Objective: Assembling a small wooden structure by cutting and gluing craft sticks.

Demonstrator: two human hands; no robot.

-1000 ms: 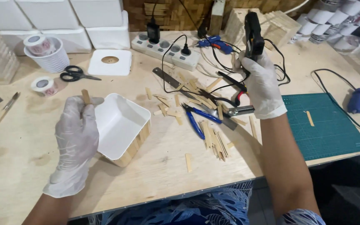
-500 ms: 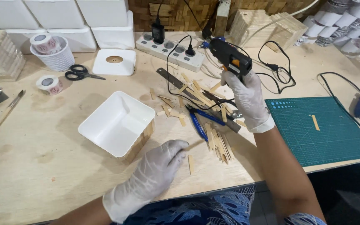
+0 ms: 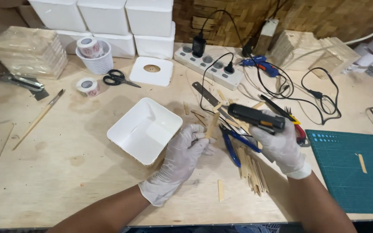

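Observation:
My left hand [image 3: 182,157], in a white glove, pinches a thin wooden stick [image 3: 212,125] and holds it upright just right of a white square box [image 3: 143,129]. My right hand [image 3: 279,144], also gloved, grips a black glue gun [image 3: 255,117] with its nozzle pointing left toward the stick. The box lies tilted on the wooden table, its open side facing up. A pile of wooden sticks [image 3: 251,168] lies below the glue gun, beside blue-handled pliers [image 3: 234,144].
A green cutting mat [image 3: 359,172] lies at the right. A power strip [image 3: 208,64] with cables, a blue glue gun [image 3: 260,64], scissors [image 3: 119,79], tape rolls [image 3: 87,86], a white lid [image 3: 152,71] and stacked white boxes [image 3: 109,17] sit at the back.
My left hand picked a stick off the table and raised it beside the box. My right hand lowered the glue gun from near the power strip toward the stick.

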